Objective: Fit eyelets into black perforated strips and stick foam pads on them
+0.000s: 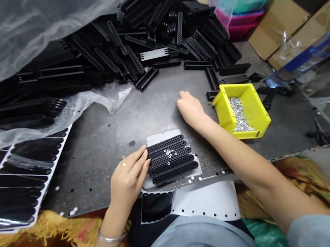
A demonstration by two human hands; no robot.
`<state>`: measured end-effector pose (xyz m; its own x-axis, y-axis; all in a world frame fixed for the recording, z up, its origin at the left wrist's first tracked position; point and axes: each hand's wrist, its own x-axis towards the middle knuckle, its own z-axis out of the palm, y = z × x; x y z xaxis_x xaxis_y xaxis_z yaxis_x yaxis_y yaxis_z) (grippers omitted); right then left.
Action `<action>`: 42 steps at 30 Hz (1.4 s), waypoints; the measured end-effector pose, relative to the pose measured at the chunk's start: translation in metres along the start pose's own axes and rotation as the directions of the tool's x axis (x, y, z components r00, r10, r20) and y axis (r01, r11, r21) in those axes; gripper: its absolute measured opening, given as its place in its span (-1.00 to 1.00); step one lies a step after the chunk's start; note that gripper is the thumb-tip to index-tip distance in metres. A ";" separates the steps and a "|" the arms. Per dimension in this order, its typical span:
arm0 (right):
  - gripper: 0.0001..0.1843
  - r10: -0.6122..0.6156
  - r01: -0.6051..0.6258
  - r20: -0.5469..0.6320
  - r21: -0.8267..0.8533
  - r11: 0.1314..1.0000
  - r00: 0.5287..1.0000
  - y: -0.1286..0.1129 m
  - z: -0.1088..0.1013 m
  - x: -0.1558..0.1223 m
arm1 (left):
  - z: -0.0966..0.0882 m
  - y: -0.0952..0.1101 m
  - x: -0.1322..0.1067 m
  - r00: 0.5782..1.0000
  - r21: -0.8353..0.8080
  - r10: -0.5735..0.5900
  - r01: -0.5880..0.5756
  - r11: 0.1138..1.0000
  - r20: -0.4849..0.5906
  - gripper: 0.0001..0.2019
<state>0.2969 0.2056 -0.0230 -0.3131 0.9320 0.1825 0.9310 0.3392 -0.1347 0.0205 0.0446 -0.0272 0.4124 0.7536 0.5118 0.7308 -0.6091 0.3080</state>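
Several black textured plastic bars (172, 167) lie side by side in a row on a thin pale plate (163, 136). A few small silvery rings (169, 153) are scattered on top of the bars. My left hand (129, 174) rests at the bars' left ends, fingers stretched out and touching them. Above and to the right of the row, my right hand (190, 107) is closed with its fingers curled under. Whatever it may hold is hidden. Right of that hand stands a yellow bin (258, 101) holding many small silvery pieces (239, 115).
A big heap of black plastic bars (161, 27) covers the back of the grey table (94, 152). Sheets of black stickers (19, 181) lie at left; another sheet (206, 201) is on my lap. Scissors (321, 133) lie at right, near a blue-and-clear tube (314, 50).
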 end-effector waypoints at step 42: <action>-0.65 -0.566 0.560 -0.123 -0.076 0.825 0.816 -0.005 -0.052 -0.116 | -0.010 0.002 0.012 0.999 0.010 0.040 -0.040 0.999 0.024 -0.84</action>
<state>0.3384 0.0894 0.0067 -0.7588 0.5525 0.3448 0.6066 0.7923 0.0654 0.0213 0.0503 -0.0125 0.4543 0.7343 0.5044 0.7191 -0.6364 0.2789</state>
